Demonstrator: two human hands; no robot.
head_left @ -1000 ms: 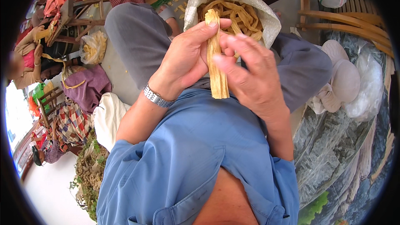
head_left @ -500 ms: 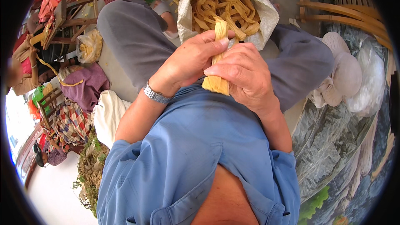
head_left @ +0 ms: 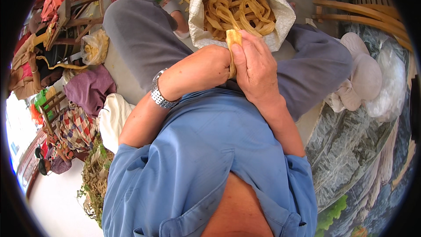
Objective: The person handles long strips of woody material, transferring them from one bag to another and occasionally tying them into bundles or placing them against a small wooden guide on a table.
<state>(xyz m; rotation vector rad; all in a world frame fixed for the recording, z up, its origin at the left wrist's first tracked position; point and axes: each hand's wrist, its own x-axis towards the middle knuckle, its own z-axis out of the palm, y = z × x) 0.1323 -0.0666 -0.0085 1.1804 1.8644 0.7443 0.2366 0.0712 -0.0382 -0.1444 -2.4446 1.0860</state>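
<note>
From here, far left: a co-worker (head_left: 26,77), then a purple cloth (head_left: 90,85), a clear bag (head_left: 94,46) of yellow pieces, a white cloth (head_left: 113,116). Next, left hand (head_left: 206,68), steel watch (head_left: 160,90) on its wrist: fingers curled in against the strip's lower part; can't tell if it grips. Yellow strip (head_left: 234,39): roughly upright between the hands, at the near rim of a white woven sack (head_left: 284,19) of yellow strips. Right hand (head_left: 256,68): strip pinched, thumb on its face. Far right: wooden slats (head_left: 359,11), clear plastic sheeting (head_left: 346,158).
</note>
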